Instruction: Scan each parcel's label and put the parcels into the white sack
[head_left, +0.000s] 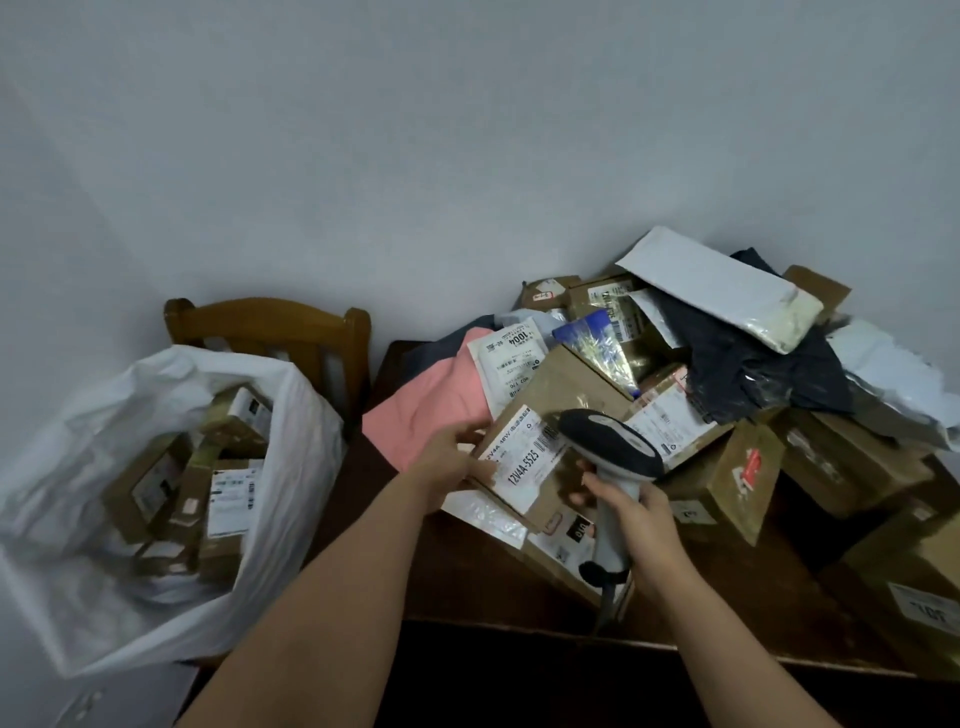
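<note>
Two bare forearms reach in from the bottom edge. At far left the white sack stands open on a wooden chair, already holding several brown boxes whose labels are too blurred to read. Next, the left hand grips a small cardboard parcel above the counter; its white label reads "12V4A-5525" beside a barcode. Right of it, the right hand clasps the handle of a grey scanner, head just over that label. Behind, a pink mailer carries a label marked "1004". Farther right, the parcel pile runs off the frame edge
</note>
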